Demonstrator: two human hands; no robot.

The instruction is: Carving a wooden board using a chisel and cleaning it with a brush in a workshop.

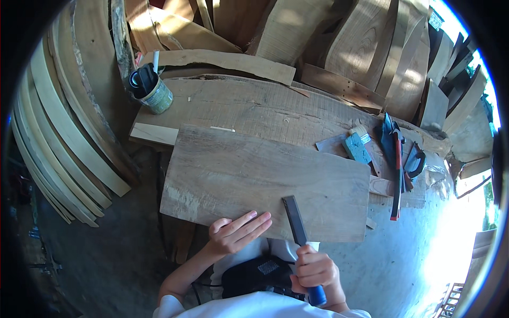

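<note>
A wide, flat wooden board [254, 175] lies in front of me across the workbench, its near edge toward my body. My left hand [237, 232] rests on that near edge, fingers stretched out over the wood, holding nothing. In my right hand [315, 270] is a chisel [296, 220], the fist wrapped round its blue handle. The dark, flat blade points away from me over the board, its tip near the middle of the right half. Whether the tip touches the wood I cannot tell.
Behind the board runs a thick workbench slab [238, 100]. A tin can [158, 98] with tools stands at its left end. To the right lie a blue block [356, 148], a brush [360, 132] and a handsaw [396, 175]. Planks [79, 116] lean at left; more boards stand behind.
</note>
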